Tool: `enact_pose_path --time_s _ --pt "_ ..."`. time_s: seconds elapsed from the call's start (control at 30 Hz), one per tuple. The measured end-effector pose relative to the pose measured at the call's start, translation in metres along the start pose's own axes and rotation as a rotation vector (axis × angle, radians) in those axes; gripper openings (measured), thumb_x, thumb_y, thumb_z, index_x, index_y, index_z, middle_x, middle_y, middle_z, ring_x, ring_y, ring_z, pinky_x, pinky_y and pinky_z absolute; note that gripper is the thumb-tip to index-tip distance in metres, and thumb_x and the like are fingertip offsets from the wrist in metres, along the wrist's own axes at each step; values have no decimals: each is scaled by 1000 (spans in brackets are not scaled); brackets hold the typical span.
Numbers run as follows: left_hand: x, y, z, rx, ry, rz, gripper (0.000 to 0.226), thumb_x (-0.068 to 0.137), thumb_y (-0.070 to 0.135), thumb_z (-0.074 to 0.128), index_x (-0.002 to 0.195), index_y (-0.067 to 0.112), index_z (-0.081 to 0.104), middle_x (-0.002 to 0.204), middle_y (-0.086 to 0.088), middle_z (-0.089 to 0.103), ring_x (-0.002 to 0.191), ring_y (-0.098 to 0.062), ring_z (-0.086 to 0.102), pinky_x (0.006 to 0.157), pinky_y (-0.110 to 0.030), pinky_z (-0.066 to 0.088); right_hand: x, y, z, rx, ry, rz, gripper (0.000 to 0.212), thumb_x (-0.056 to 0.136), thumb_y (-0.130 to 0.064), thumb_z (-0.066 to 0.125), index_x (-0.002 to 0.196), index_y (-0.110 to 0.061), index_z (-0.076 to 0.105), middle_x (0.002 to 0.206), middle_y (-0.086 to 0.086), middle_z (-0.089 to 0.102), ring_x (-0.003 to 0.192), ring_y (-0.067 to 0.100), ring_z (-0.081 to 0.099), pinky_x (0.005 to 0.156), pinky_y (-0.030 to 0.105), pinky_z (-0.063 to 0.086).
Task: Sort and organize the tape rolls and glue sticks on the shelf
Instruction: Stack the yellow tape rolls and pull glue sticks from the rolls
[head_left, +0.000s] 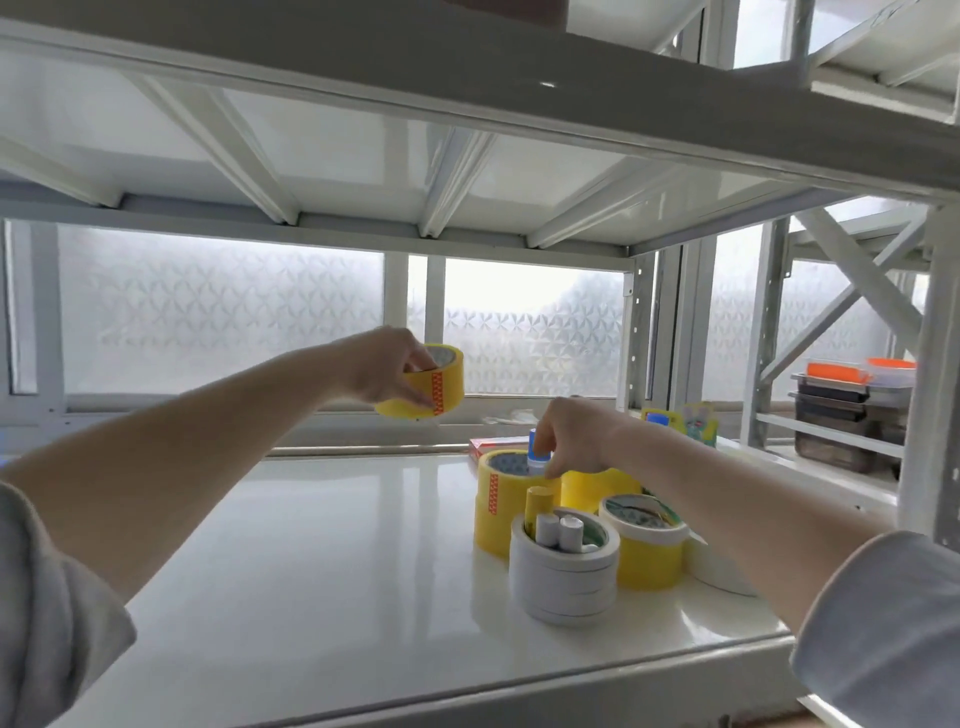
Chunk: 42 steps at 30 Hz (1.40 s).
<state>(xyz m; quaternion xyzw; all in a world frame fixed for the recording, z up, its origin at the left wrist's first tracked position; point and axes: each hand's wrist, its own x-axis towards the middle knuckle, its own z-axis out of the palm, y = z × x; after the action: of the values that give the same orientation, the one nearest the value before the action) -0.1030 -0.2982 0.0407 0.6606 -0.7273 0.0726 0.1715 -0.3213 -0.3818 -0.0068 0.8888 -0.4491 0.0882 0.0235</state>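
My left hand holds a yellow tape roll in the air above the white shelf. My right hand pinches a blue-capped glue stick that stands in the core of a tall yellow tape stack. In front of it a stack of white tape rolls holds several glue sticks upright in its core. A white roll on a yellow roll stands to the right, and another yellow roll sits behind, partly hidden by my right hand.
A red box lies at the back of the shelf. A yellow card pack stands at the back right. Dark bins with orange lids sit on the neighbouring rack. The shelf above hangs low overhead.
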Motion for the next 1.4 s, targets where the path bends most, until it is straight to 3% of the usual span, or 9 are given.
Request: enact_pose_path --time_s 0.1,0.27,0.37,0.43,0.53,0.7,0.9,1.13,1.4 --pt "-28 -37 4 40 -33 -69 14 79 31 72 80 18 69 75 2 64 73 -19 58 69 -32 46 10 -12 7 50 -13 -26 25 79 -23 74 103 -14 72 106 4 70 96 22 66 86 36 56" --pt "-71 -83 26 66 -127 -190 16 81 31 70 71 24 59 63 8 50 63 -11 47 60 -26 37 23 -33 19 -71 -129 -39 41 78 -36 74 114 -17 68 87 -6 56 85 18 53 75 29 48" --pt "-87 -103 40 67 -164 -225 25 82 32 69 64 31 51 63 11 47 66 -13 47 61 -26 36 28 -37 23 -102 -167 -10 53 79 -35 73 126 -14 60 104 -2 46 90 17 47 78 28 46" --pt "-93 -112 49 74 -178 -245 27 81 33 70 64 33 49 65 12 47 70 -15 48 64 -26 38 30 -38 23 -93 -186 -4 60 79 -36 74 130 -13 56 113 2 52 95 20 53 87 30 51" --pt "-98 -122 57 83 -193 -267 26 80 37 69 66 36 48 71 11 49 74 -16 51 68 -28 42 33 -39 23 -98 -205 -3 56 78 -37 75 126 -13 60 101 -3 50 94 19 53 91 32 52" --pt "-101 -127 54 96 -201 -260 25 81 38 69 67 36 48 74 10 51 76 -16 51 67 -26 40 36 -40 9 -80 -195 3 48 76 -33 77 118 -12 65 104 2 63 100 26 61 85 33 53" --pt "-115 -135 23 78 -170 -279 18 80 37 71 75 34 53 73 12 53 73 -13 52 68 -28 43 29 -61 -49 -98 -59 -30 51 79 -34 75 121 -9 61 101 3 55 96 24 55 74 30 44" --pt "-167 -149 -29 121 -143 -376 18 82 37 69 83 34 51 78 11 53 82 -16 53 71 -28 41 23 -126 -80 -90 34 -154 55 78 -37 75 123 -9 59 105 3 53 102 26 56 86 34 49" --pt "-257 -169 -55 140 -160 -493 18 82 39 67 79 36 50 78 15 50 81 -16 52 72 -30 44 22 -250 -41 -55 -46 -383 40 77 -33 76 110 -12 67 103 6 61 96 28 58 72 31 47"
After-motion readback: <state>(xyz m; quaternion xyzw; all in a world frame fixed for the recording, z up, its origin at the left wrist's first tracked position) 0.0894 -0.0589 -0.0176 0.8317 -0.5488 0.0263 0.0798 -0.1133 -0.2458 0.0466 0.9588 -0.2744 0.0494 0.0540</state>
